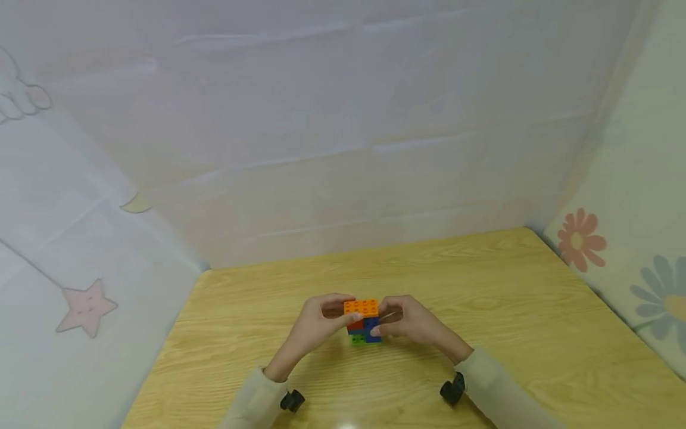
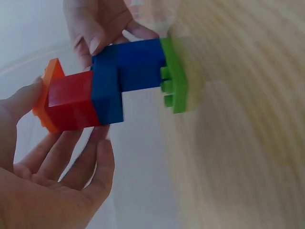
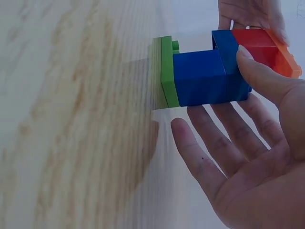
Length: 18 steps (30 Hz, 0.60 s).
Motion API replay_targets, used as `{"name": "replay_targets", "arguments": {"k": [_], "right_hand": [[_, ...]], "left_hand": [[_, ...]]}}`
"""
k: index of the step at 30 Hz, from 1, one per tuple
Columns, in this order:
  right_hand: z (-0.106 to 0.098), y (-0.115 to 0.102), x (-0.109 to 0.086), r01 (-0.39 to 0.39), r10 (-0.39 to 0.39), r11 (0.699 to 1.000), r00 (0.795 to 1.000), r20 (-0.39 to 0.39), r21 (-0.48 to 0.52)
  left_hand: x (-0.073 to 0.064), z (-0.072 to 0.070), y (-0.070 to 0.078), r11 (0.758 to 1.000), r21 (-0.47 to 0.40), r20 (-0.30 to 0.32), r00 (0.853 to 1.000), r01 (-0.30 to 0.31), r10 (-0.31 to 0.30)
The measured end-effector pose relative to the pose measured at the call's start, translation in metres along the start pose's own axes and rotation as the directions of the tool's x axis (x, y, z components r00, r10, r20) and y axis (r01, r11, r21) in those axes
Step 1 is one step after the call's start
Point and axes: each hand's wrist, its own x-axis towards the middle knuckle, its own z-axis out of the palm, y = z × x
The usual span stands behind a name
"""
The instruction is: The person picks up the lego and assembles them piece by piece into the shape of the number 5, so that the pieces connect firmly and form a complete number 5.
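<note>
A stack of toy building bricks stands upright on the table between both hands. A flat green brick (image 3: 167, 76) forms its bottom, a blue brick (image 3: 198, 78) sits on that, and a darker blue brick (image 2: 107, 93) overhangs to one side above. Higher up come a red brick (image 2: 74, 100) and a flat orange brick (image 1: 361, 307) with its studs facing up. My left hand (image 1: 318, 322) grips the stack near the top, thumb against the orange brick and fingers behind. From the other side, my right hand (image 1: 411, 322) pinches the darker blue brick between thumb and fingers.
The wood-grain table (image 1: 257, 333) spreads around the stack. Beyond its far edge rises a pale creased sheet (image 1: 343, 119), with decorated sheets at left and right. Dark wrist cameras sit at both sleeves, low over the table.
</note>
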Motion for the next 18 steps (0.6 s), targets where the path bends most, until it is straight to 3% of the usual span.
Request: {"name": "replay_targets", "arguments": {"k": [8,13,18], "right_hand": [[0.000,-0.002,0.000,0.021,-0.021,1.000,0.999,0.031,0.008],[-0.005,-0.003,-0.005,0.032,-0.031,0.999,0.998,0.049,-0.027],[-0.008,0.001,-0.009,0.051,-0.048,0.998,0.997,0.060,-0.049]], "left_hand": [[-0.006,0.005,-0.008,0.988,-0.152,-0.023,1.000,-0.018,0.015],[-0.011,0.008,-0.018,0.962,-0.271,-0.004,1.000,0.019,-0.021],[-0.018,0.010,-0.026,0.949,-0.311,0.005,0.999,0.049,-0.050]]}}
